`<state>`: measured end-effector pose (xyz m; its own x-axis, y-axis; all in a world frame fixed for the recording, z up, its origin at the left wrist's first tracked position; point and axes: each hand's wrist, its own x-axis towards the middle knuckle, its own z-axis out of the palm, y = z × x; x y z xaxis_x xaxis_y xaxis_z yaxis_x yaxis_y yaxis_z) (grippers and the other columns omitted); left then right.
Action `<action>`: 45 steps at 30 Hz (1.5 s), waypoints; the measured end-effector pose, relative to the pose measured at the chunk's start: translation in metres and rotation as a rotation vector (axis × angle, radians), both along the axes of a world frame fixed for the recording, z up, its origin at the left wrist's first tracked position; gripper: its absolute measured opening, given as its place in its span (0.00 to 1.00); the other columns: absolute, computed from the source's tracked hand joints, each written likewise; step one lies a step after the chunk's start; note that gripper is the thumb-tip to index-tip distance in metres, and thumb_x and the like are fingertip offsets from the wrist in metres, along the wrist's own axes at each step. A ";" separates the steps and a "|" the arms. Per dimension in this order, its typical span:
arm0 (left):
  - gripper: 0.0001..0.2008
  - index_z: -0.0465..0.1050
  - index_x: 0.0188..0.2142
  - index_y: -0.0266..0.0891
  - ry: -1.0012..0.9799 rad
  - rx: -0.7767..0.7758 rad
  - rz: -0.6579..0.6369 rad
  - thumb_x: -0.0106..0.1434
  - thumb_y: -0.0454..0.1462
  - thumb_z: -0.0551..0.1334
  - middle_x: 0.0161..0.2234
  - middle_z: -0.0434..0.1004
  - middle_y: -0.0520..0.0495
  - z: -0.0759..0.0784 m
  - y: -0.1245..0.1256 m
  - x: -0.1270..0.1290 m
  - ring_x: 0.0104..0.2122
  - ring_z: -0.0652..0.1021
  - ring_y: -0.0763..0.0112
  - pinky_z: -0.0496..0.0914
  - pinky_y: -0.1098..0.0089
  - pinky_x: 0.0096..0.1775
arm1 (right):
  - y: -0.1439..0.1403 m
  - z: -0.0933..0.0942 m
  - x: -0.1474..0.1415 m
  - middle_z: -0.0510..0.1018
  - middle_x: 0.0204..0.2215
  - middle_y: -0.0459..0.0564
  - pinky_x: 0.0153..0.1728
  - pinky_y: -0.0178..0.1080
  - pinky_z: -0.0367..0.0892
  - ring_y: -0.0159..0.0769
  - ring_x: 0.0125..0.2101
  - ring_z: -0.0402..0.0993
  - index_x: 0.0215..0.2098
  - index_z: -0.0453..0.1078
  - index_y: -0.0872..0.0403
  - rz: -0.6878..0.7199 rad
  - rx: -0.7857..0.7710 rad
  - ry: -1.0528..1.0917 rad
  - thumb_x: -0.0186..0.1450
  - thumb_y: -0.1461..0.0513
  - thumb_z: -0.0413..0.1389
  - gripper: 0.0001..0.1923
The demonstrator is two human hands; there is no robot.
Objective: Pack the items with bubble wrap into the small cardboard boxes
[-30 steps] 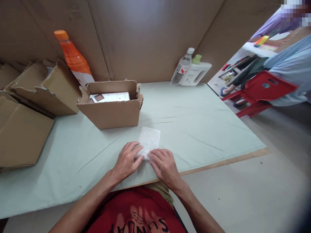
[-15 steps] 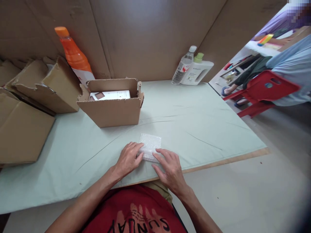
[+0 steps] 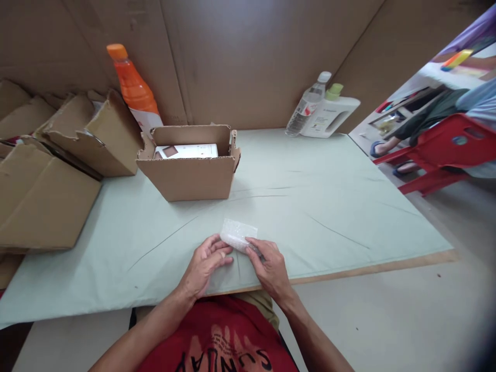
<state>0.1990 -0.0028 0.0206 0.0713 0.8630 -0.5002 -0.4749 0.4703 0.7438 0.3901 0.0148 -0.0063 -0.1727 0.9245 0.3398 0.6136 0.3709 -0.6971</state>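
A small piece of clear bubble wrap lies near the table's front edge, its near part rolled or folded over. My right hand pinches the right end of the roll between thumb and fingers. At the left end is my left hand, turned partly palm up, its fingers apart and their tips by the wrap. Whether anything is wrapped inside cannot be made out.
Beyond the hands stands an open cardboard box holding a white printed box. More cardboard boxes are at left. An orange bottle, a clear water bottle and a white jug stand behind. A person sits on a red chair.
My left hand has loosened and turned palm up, back from the bubble wrap. My right hand now pinches the roll, which is tilted. The view has shifted slightly left.
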 end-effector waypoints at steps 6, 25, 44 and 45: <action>0.26 0.75 0.48 0.38 -0.183 0.036 0.023 0.48 0.35 0.74 0.46 0.79 0.44 -0.001 0.000 0.015 0.48 0.76 0.64 0.69 0.65 0.52 | -0.008 0.014 0.002 0.84 0.40 0.51 0.42 0.40 0.74 0.41 0.41 0.80 0.47 0.78 0.50 0.021 -0.280 0.137 0.69 0.55 0.55 0.14; 0.32 0.69 0.55 0.41 -0.049 0.192 -0.086 0.50 0.36 0.72 0.47 0.78 0.46 0.002 -0.002 -0.010 0.44 0.75 0.65 0.66 0.69 0.46 | -0.002 0.025 -0.004 0.79 0.31 0.47 0.35 0.35 0.68 0.35 0.31 0.74 0.38 0.76 0.53 0.254 -0.514 0.301 0.65 0.52 0.58 0.13; 0.21 0.75 0.45 0.38 -0.028 0.334 0.101 0.54 0.46 0.70 0.39 0.78 0.44 0.011 0.060 -0.053 0.40 0.77 0.64 0.68 0.64 0.45 | 0.065 0.104 -0.003 0.80 0.28 0.49 0.28 0.36 0.73 0.37 0.28 0.76 0.39 0.77 0.52 0.024 -0.208 0.429 0.62 0.49 0.63 0.17; 0.22 0.75 0.45 0.38 0.013 0.323 0.097 0.53 0.46 0.71 0.38 0.79 0.44 0.007 0.066 -0.057 0.40 0.78 0.63 0.68 0.63 0.45 | 0.077 0.120 -0.005 0.81 0.29 0.49 0.28 0.37 0.73 0.37 0.28 0.76 0.39 0.77 0.52 0.019 -0.149 0.415 0.62 0.49 0.64 0.16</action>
<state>0.1419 0.0636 0.0276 -0.0233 0.9796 -0.1998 -0.4953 0.1623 0.8535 0.3851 0.0914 0.1141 -0.0665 0.9666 0.2476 0.2643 0.2563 -0.9298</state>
